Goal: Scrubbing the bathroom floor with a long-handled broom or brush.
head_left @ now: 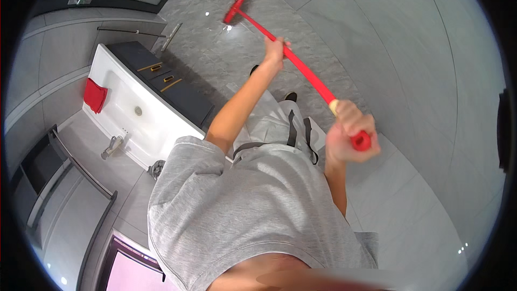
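One head-worn fisheye view peers steeply down the person's own front onto the grey tiled floor [409,75], hands close beneath it, the white washbasin [134,108] curving off left near the bent rim.

Both hands, left hand [274,51] and right hand [350,132], around a red broom [301,67] over grey floor tiles [409,75]

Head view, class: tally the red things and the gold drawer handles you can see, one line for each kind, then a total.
Red things: 2, the broom held in the left hand and right hand, and the cloth on the white basin.
Gold drawer handles: 3.
Total: 5.
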`<state>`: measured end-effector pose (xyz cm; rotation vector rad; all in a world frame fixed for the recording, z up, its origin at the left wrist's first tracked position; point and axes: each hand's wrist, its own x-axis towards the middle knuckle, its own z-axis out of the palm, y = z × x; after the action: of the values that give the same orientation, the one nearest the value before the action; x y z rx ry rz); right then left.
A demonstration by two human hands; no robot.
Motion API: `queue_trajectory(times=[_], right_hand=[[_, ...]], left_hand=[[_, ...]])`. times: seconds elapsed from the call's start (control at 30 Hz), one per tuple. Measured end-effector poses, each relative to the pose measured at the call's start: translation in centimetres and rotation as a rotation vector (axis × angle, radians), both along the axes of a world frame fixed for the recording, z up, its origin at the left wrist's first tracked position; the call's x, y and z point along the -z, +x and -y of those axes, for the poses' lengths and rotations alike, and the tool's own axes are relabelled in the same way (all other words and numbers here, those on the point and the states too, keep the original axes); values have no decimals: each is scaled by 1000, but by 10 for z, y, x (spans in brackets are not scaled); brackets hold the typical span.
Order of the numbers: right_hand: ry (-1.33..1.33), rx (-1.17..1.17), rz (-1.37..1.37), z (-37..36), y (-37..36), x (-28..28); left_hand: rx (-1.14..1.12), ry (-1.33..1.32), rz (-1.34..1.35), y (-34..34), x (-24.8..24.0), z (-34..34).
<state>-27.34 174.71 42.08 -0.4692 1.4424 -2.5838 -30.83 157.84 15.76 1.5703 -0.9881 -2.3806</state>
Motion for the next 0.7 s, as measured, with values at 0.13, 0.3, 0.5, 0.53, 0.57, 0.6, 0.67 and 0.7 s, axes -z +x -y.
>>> queue_trajectory(times=[0.13,0.3,0.5,0.53,0.57,0.6,0.67,0.7], right_hand=[[87,66,67,73,-2,54],[235,24,150,112,-4,84],[400,135,117,78,-15,14],[422,141,111,78,-14,4],[417,130,105,85,-13,-3],[474,110,51,92,-10,-9],[522,71,-20,114,-5,-15],[560,38,-44,124,-7,-15]], left_hand=[[-160,22,29,-6,65,77],[9,64,210,-3,121,104],[229,299,185,-31,67,5],[270,316,202,-37,45,-9],[276,377,186,-39,37,-20],[286,437,170,-40,36,-30],[280,524,83,-42,55,-48],[302,618,12,-47,53,-50]])
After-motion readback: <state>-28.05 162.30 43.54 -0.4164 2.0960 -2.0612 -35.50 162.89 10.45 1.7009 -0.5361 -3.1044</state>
